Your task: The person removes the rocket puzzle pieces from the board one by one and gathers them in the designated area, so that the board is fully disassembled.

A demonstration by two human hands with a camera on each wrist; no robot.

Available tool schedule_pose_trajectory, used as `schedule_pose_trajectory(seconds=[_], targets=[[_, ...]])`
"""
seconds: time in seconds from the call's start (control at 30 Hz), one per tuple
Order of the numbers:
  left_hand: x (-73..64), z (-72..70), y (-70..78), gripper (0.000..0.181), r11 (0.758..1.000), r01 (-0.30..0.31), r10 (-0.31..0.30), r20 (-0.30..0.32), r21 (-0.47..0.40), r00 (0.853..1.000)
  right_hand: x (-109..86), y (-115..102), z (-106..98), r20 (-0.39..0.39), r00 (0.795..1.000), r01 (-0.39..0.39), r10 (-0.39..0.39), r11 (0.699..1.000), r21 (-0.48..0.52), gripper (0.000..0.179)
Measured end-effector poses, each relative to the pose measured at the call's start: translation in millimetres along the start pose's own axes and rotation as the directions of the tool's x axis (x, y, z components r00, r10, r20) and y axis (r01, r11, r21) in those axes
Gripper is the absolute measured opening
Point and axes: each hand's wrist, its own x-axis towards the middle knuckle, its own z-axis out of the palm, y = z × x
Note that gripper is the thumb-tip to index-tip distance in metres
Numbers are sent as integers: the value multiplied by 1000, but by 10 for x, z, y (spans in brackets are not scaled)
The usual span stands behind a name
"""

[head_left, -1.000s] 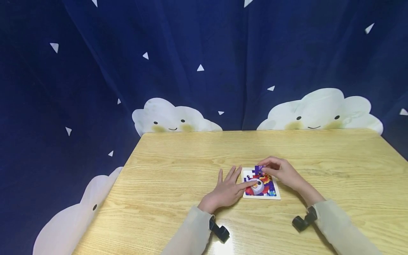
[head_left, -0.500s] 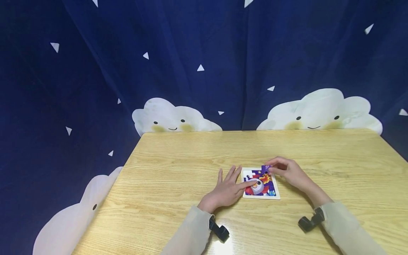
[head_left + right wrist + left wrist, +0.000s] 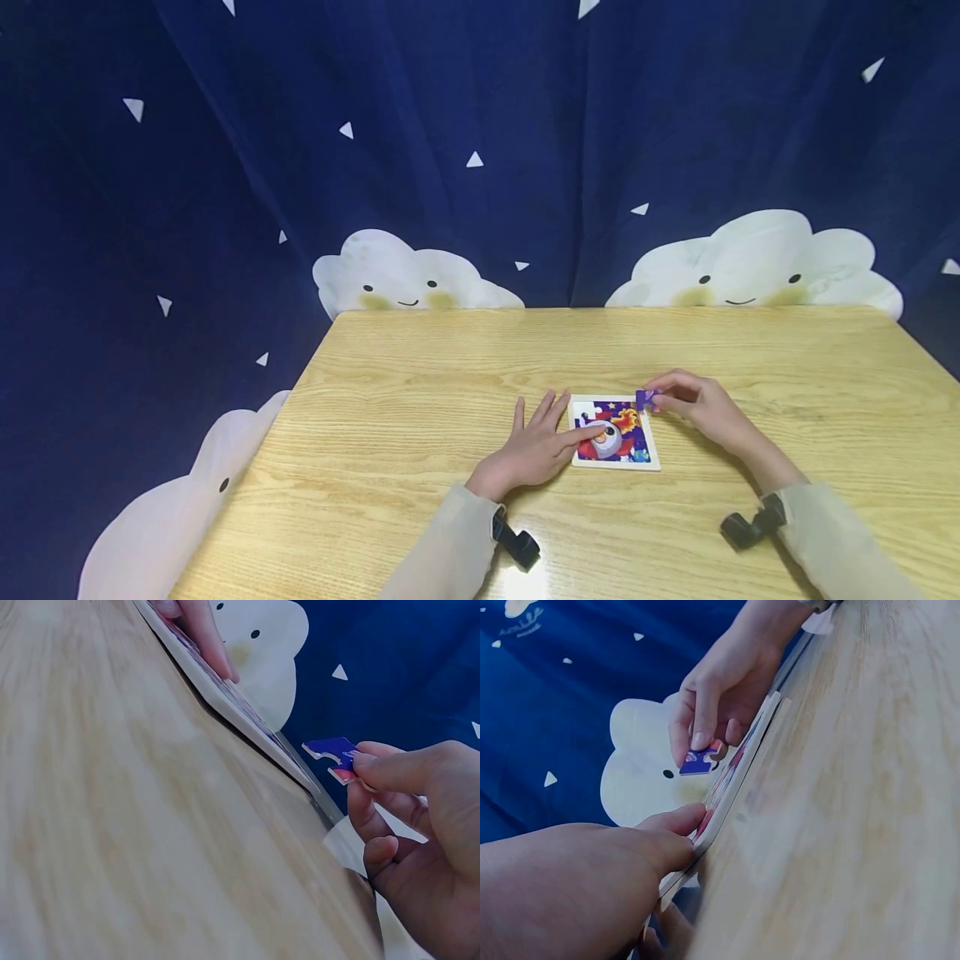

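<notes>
A square jigsaw puzzle point(image 3: 625, 450) with a white frame lies on the table, showing a penguin on a purple ground. At its upper left a white patch of the backing shows. My left hand point(image 3: 530, 450) rests at the puzzle's left side, fingers spread, with the index finger laid over the penguin. Between thumb and fingertips my right hand point(image 3: 701, 408) pinches a purple puzzle piece point(image 3: 334, 756) with a reddish corner. In the head view the piece overlaps the puzzle's upper right corner; both wrist views show it raised above the puzzle.
The wooden table point(image 3: 420, 375) extends around the puzzle on all sides. Behind it hangs a dark blue curtain point(image 3: 450, 100) with white triangles and smiling clouds. Black camera mounts point(image 3: 516, 542) are strapped to both wrists.
My right hand has moved to the right with the puzzle piece, from the puzzle's upper middle to its upper right corner. The left hand has stayed in place.
</notes>
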Motion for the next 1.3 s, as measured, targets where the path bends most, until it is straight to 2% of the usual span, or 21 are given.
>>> schedule_pose_trajectory(seconds=[0.57, 0.9, 1.3], targets=[[4, -1, 2, 48, 1000, -1, 1, 14, -22, 1000, -127, 117, -156, -38, 999, 6, -7, 999, -40, 26], [-3, 1, -1, 48, 1000, 0, 1, 12, -22, 1000, -190, 194, -259, -66, 997, 50, -51, 999, -23, 26], [-7, 9, -10, 48, 1000, -4, 4, 4, -3, 1000, -184, 195, -265, -49, 998, 49, -49, 999, 11, 26]])
